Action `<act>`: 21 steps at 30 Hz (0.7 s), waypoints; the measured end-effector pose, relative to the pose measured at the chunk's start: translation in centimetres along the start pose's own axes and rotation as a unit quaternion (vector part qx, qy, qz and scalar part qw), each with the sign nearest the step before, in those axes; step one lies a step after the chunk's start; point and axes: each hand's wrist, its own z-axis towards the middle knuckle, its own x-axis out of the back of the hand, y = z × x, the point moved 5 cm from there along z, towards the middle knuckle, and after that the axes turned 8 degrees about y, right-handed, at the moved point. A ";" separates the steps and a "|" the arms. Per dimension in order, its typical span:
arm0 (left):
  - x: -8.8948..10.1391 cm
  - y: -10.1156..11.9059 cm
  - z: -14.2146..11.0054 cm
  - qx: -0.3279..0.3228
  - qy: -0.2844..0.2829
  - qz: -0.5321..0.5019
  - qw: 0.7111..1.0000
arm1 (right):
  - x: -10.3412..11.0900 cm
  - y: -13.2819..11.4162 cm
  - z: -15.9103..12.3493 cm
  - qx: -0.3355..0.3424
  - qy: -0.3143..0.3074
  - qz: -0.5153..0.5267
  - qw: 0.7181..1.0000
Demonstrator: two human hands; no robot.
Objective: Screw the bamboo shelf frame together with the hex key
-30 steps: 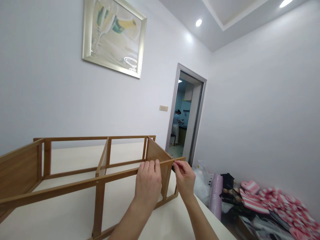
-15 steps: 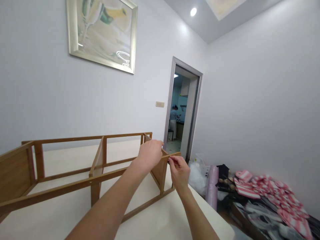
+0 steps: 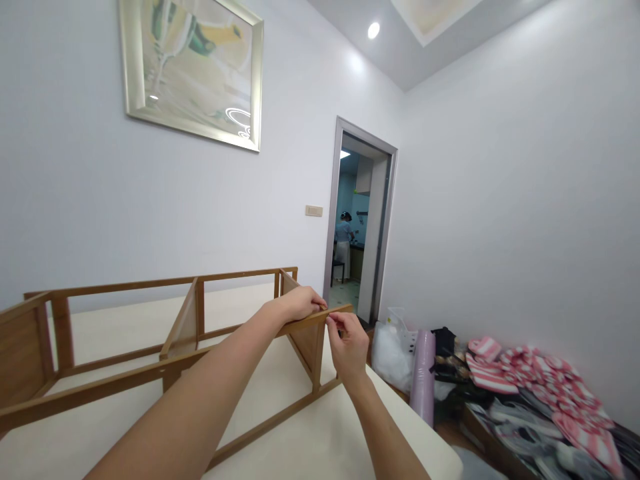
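Note:
A long wooden shelf frame (image 3: 125,380) lies on its side on a cream table (image 3: 320,440). It has side panels at both ends and a divider in the middle. My left hand (image 3: 300,303) reaches across and curls over the top rail at the frame's right end. My right hand (image 3: 345,340) is closed in a pinch right at that rail's near corner, fingertips together against the wood. Whatever sits between those fingertips is too small to make out.
A framed picture (image 3: 193,67) hangs on the wall above the table. An open doorway (image 3: 357,233) shows a person standing in a far room. On the floor to the right lie a white bag (image 3: 393,350), a purple roll (image 3: 423,380) and pink striped cloths (image 3: 540,393).
My left hand moved from gripping the near rail with its back towards me to reaching over the frame's right end. The view shifted right and the right hand stayed pinched at the corner.

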 end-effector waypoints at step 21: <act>0.1 0.2 -0.2 0.000 -0.019 -0.016 1.000 | -1.3 -1.4 0.4 0.196 -0.058 -0.221 0.954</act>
